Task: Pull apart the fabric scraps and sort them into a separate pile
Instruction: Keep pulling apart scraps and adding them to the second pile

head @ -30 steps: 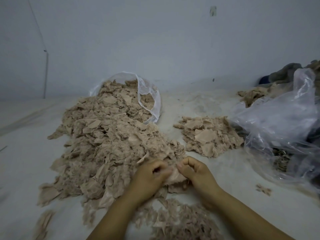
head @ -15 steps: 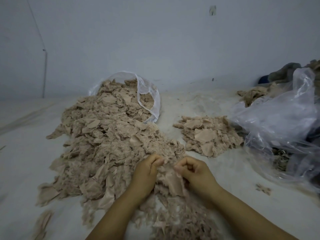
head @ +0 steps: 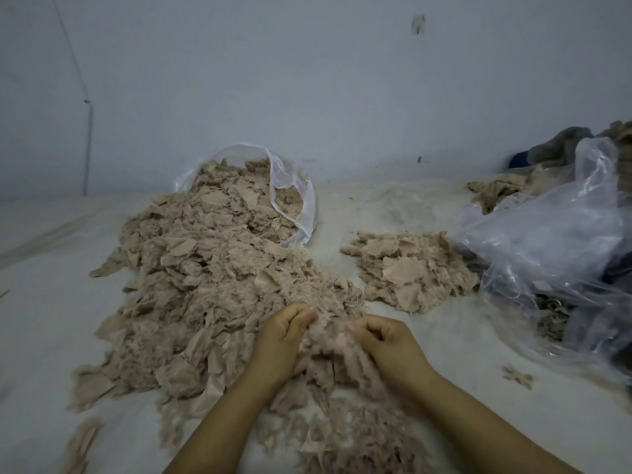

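- Left hand (head: 284, 340) and right hand (head: 386, 343) each pinch one blurred clump of scraps (head: 330, 340) between them, at the near edge of the big pile (head: 205, 285).
- Right of the big pile, apart from it, lies the smaller sorted pile (head: 410, 271).
- Behind the big pile, a mesh bag (head: 294, 196) lies open, spilling scraps.

You see matt, frayed beige fabric scraps (head: 205, 278) at centre left; glossy clear plastic bag (head: 547, 241) at right.
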The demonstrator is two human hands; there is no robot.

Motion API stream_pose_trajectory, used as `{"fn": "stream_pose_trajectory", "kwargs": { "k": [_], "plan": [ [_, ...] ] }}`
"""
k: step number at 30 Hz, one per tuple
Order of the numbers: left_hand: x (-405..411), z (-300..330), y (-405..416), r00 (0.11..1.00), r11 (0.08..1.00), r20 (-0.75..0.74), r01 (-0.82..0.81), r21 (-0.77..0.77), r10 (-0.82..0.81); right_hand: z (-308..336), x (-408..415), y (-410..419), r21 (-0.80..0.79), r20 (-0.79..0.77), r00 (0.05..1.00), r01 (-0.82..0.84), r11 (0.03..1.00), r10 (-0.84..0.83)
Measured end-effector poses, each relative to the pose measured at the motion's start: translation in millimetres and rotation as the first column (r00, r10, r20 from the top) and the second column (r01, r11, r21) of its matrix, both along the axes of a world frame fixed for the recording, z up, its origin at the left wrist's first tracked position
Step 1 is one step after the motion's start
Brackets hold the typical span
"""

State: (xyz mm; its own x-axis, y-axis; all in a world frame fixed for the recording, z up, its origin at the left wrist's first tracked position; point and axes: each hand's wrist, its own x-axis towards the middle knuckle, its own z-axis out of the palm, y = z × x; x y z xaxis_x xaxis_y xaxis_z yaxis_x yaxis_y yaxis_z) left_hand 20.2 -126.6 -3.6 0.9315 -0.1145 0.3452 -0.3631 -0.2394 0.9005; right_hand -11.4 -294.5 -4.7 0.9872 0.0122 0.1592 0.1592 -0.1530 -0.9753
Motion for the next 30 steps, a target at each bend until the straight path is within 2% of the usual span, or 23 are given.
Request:
{"fn": "stream_pose_trajectory", "kwargs": {
  "k": [2,4,8,10,14,16,19,23,25,26,28,30],
  "plan": [
    [-1,4,5,0.999,0.996,-0.029,-0.031,-0.085,0.028,3,1,-6,0.077,-0.039,0.998,0.055,0.996,-0.052],
    [-5,6,8,0.996,0.990,-0.075,0.046,-0.137,-0.056,3,0,-6,0.105,-0.064,0.998,0.023,0.994,-0.016],
    [-11,-1,-4,0.981,0.981,-0.104,0.172,0.092,-0.162,1,-3,3,0.232,-0.112,0.989,-0.072,0.970,0.100],
    [-11,-2,-9,0.980,0.978,-0.084,0.188,0.084,-0.181,4,-4,3,0.298,-0.130,0.985,-0.068,0.952,0.111],
    [-11,-2,-8,0.974,0.969,-0.069,0.223,0.109,-0.217,2,-7,0,0.176,-0.103,0.976,-0.173,0.969,0.192],
    [-13,0,-8,0.978,0.972,-0.056,0.204,0.120,-0.199,0,-6,2,0.090,-0.057,0.992,-0.104,0.991,0.109],
    [-11,4,-4,0.980,0.986,-0.108,0.166,-0.005,-0.165,1,-3,1,0.064,-0.018,1.000,0.019,0.998,-0.018],
    [-8,8,6,0.987,0.989,-0.126,0.079,-0.128,-0.095,5,-1,-8,0.258,-0.075,0.992,0.121,0.958,-0.105],
    [-13,9,5,0.975,0.978,-0.139,0.151,-0.140,-0.171,8,-2,-8,0.333,-0.097,0.993,0.090,0.939,-0.061],
    [-15,8,2,0.959,0.969,-0.166,0.211,-0.128,-0.231,8,-3,-6,0.356,-0.100,0.994,0.071,0.932,-0.038],
    [-18,6,-6,0.938,0.953,-0.179,0.302,0.001,-0.297,8,-4,-2,0.413,-0.090,0.996,0.031,0.910,0.007],
    [-19,1,-15,0.951,0.951,-0.124,0.295,0.088,-0.284,7,-5,1,0.471,-0.080,0.996,-0.003,0.882,0.046]
  ]
}}
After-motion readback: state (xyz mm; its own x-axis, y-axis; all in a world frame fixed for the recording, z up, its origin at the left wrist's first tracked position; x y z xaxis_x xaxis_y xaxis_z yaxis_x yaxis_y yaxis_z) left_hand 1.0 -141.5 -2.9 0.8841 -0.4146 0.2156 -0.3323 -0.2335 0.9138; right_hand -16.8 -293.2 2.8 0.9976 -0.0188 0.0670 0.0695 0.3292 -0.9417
